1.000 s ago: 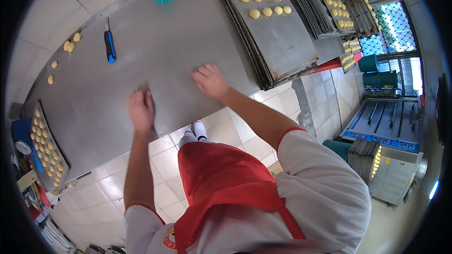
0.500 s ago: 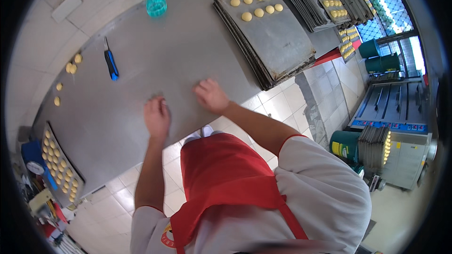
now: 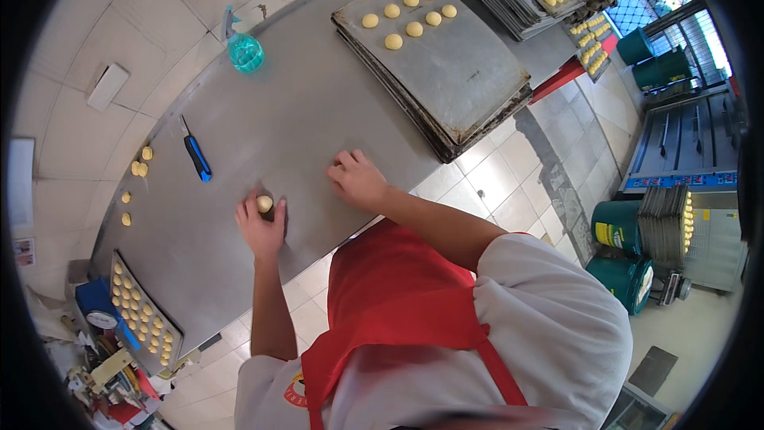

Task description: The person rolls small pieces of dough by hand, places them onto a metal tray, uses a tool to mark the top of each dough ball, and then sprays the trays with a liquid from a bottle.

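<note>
The left hand (image 3: 259, 227) pinches a dough ball (image 3: 264, 204) (pale, round) over the steel worktop (image 3: 302, 119); the right hand (image 3: 358, 179) rests flat, its grip released.

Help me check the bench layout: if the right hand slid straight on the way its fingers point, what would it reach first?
Probably nothing close: the right hand lies flat on the steel table, fingers pointing up and left. Bare steel lies ahead; the teal spray bottle at the wall looks roughly first in line, though depth is unclear.
</note>
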